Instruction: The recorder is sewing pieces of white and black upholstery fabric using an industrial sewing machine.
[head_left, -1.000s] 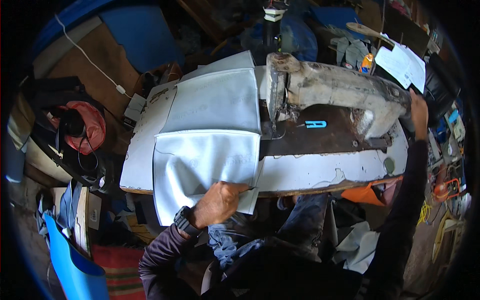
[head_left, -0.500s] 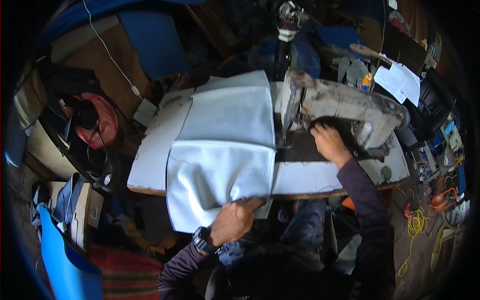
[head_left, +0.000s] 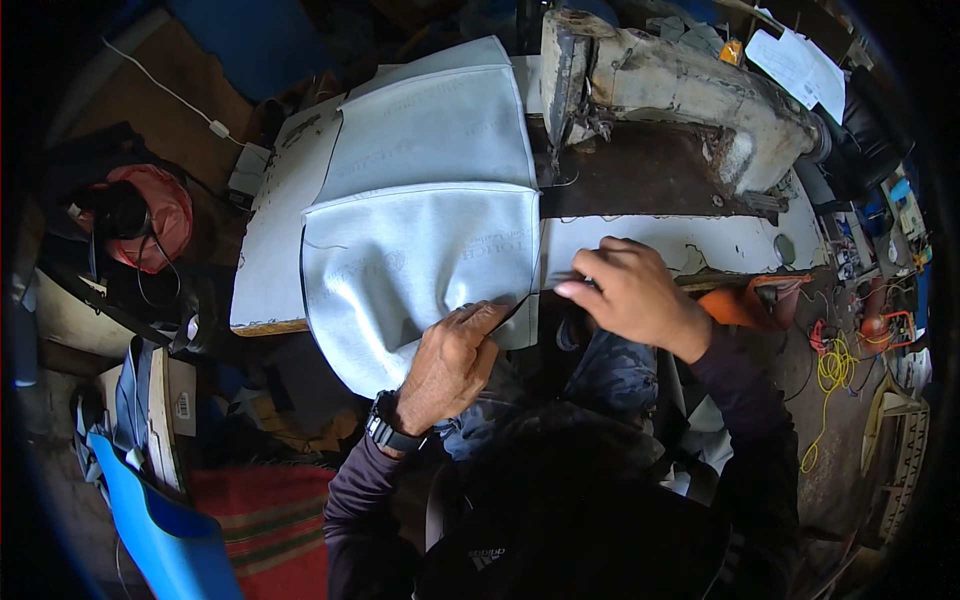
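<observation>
Closest to the person, the left hand [head_left: 450, 360] pinches the near right corner of the pale grey cloth [head_left: 420, 260], thumb and fingers pressed together on the edge where it droops off the front of the table [head_left: 640, 240]. Just to the right of that corner, the right hand [head_left: 630, 295] hovers at the table's front edge with its fingers curled loosely toward the same hem; whether it grips anything I cannot tell. The cloth is a folded panel that lies flat over the left half of the table, with a second layer running on behind it toward the sewing machine [head_left: 680, 90]. To handle this well, I would say the corner should be kept taut and square to the machine, both edges aligned before feeding, with no slack bunching at the fold. The machine stands at the far right of the table, worn and pale, its needle end just beside the cloth's right edge. Beyond the table's left side sit a red bag [head_left: 150, 215] and a white cable [head_left: 170, 95]; papers [head_left: 800, 65] lie past the machine.
</observation>
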